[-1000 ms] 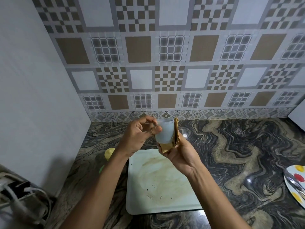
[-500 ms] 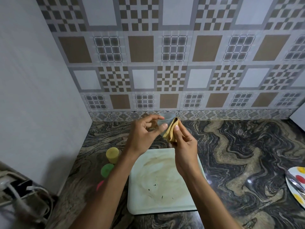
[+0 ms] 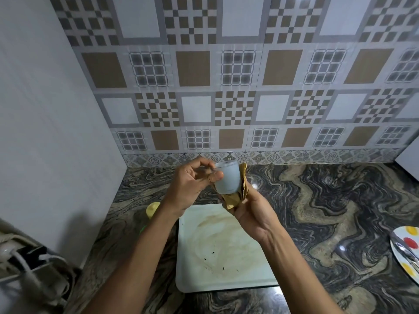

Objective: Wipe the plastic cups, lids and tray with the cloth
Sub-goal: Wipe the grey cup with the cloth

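A pale blue plastic cup (image 3: 227, 179) is held upright above the counter. My left hand (image 3: 192, 186) pinches its rim with thumb and fingers. My right hand (image 3: 251, 210) holds a folded tan cloth (image 3: 238, 196) pressed against the cup's right side and base. Below both hands lies a white square tray (image 3: 217, 264) with brown stains and dark specks. A yellow cup or lid (image 3: 152, 209) stands left of the tray, and a sliver of a green one (image 3: 143, 228) shows beside my left forearm.
The dark marbled counter (image 3: 317, 211) ends at a patterned tile wall behind and a plain wall (image 3: 45, 132) on the left. A plate with coloured dots and cutlery (image 3: 405, 250) sits at the right edge. Cables and a bag (image 3: 25, 261) lie at lower left.
Half a second ago the cloth was pinched over the tilted cup between both hands. Now the cup stands upright and shows fully, with the cloth under and beside it.
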